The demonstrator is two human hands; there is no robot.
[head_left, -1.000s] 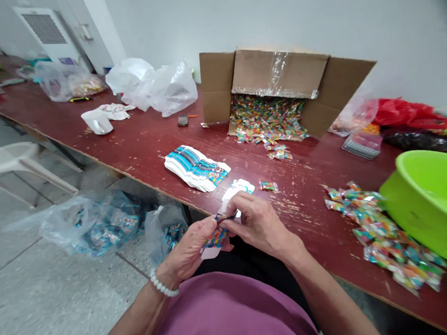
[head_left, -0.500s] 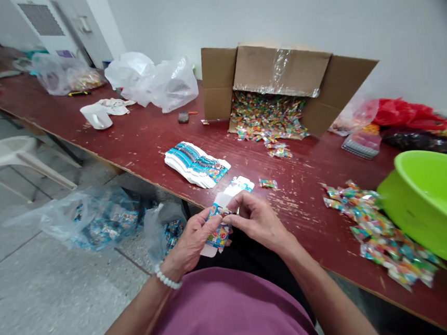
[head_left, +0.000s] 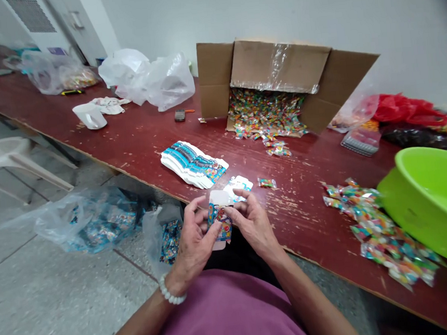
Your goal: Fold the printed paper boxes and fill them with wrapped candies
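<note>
In front of my lap I hold a small printed carton (head_left: pixel 225 231), blue with colourful pictures, its pale end flaps sticking out at top and bottom. My left hand (head_left: pixel 191 243) grips its left side, thumb across the front. My right hand (head_left: pixel 258 229) pinches the upper right edge with the thumb, the fingers partly hidden behind. Just beyond, a flat white-and-blue carton (head_left: pixel 240 186) lies at the table edge, near a single wrapped candy (head_left: pixel 267 183). Left of it lies a fanned stack of flat cartons (head_left: pixel 194 165).
An opened cardboard box (head_left: pixel 281 66) spills wrapped candies (head_left: pixel 268 114) onto the red table (head_left: pixel 139 149). A candy pile (head_left: pixel 386 236) lies by a green basin (head_left: pixel 418 208) at right. Plastic bags of filled packs (head_left: pixel 106 219) stand on the floor, near a white stool (head_left: pixel 7 155).
The carton has turned more upright and faces me. My left fingers have spread behind its left side, and my right hand has shifted slightly along its upper edge.
</note>
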